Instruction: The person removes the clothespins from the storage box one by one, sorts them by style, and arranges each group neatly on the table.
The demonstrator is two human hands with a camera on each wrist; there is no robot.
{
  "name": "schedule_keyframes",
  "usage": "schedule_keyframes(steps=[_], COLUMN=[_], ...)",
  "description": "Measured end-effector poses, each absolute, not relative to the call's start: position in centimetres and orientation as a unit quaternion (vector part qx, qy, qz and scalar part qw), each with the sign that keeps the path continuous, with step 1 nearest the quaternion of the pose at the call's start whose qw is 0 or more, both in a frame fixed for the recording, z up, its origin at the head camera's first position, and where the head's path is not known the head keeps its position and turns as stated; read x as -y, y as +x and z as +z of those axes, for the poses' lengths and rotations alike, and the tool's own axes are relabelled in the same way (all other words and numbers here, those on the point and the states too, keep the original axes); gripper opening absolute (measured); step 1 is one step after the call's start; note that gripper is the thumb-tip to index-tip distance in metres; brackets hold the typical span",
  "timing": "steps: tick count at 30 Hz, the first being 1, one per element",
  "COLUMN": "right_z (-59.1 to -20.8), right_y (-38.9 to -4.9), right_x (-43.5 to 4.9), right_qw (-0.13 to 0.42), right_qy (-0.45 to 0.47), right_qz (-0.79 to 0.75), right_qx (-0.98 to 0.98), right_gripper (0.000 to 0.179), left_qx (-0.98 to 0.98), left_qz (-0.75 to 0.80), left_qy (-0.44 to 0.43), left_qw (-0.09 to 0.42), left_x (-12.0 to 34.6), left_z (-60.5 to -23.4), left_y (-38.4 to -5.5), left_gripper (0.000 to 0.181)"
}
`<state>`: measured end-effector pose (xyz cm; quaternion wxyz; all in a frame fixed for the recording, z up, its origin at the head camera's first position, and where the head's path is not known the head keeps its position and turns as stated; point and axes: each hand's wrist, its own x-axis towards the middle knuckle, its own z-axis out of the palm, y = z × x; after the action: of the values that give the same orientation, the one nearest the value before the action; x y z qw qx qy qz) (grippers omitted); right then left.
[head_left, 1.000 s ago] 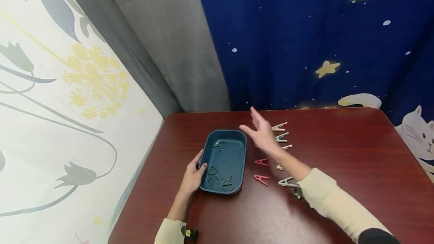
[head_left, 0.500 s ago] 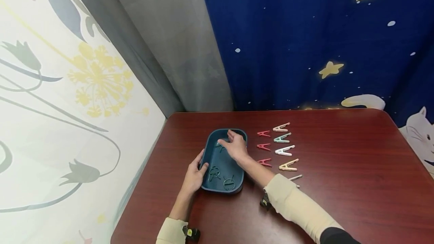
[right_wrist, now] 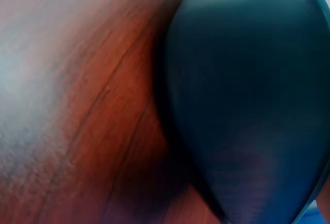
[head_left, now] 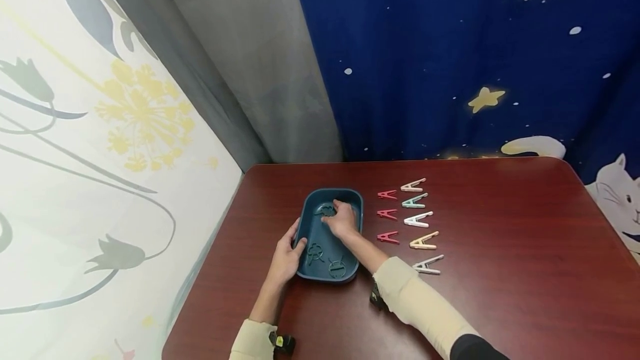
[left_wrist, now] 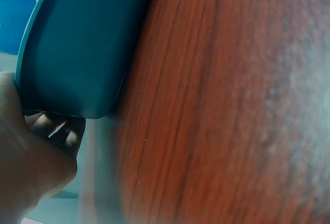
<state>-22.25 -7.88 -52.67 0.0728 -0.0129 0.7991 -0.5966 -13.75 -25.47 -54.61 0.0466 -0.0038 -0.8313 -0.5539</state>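
A dark teal tray [head_left: 320, 232] stands on the table in the head view, with several green open-outline pieces inside. My left hand [head_left: 285, 259] grips its left side, thumb over the rim; the left wrist view shows the left hand [left_wrist: 36, 157] at the tray's wall [left_wrist: 77, 69]. Inside the tray, my right hand [head_left: 345, 221] reaches down at the far green piece [head_left: 326, 211], thumb and fingers on either side of it; whether they pinch it is unclear. Two other green pieces, a flower-like one [head_left: 315, 253] and a round one [head_left: 337, 268], lie nearer.
Right of the tray, clothespins lie in two columns: small red ones [head_left: 387, 214] and larger pale ones [head_left: 419, 219]. My right forearm crosses the near part of the red column. The reddish-brown table [head_left: 500, 254] meets a blue curtain [head_left: 425, 71] behind and a patterned wall [head_left: 100, 182] at left.
My right hand has moved left from above the clothespins into the tray and lowered at the far green piece. My left hand stays on the tray's side.
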Motion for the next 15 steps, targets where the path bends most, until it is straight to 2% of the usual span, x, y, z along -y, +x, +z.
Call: schedule_keyframes(steps=[11, 15], right_z=[-53.4, -53.9], right_y=[-22.5, -22.5], right_x=[10.1, 10.4], right_qw=[0.005, -0.013], right_qy=[-0.039, -0.057], right_qz=[-0.451, -0.38], right_qx=[-0.892, -0.923], right_gripper=[0.064, 0.044], left_qx=[0.833, 0.83], left_qz=[-0.551, -0.555], left_qy=[-0.005, -0.008], left_qw=[0.044, 0.048], left_x=[25.9, 25.7], left_z=[-54.7, -54.8], left_y=[-13.7, -13.8], left_gripper=[0.062, 0.062])
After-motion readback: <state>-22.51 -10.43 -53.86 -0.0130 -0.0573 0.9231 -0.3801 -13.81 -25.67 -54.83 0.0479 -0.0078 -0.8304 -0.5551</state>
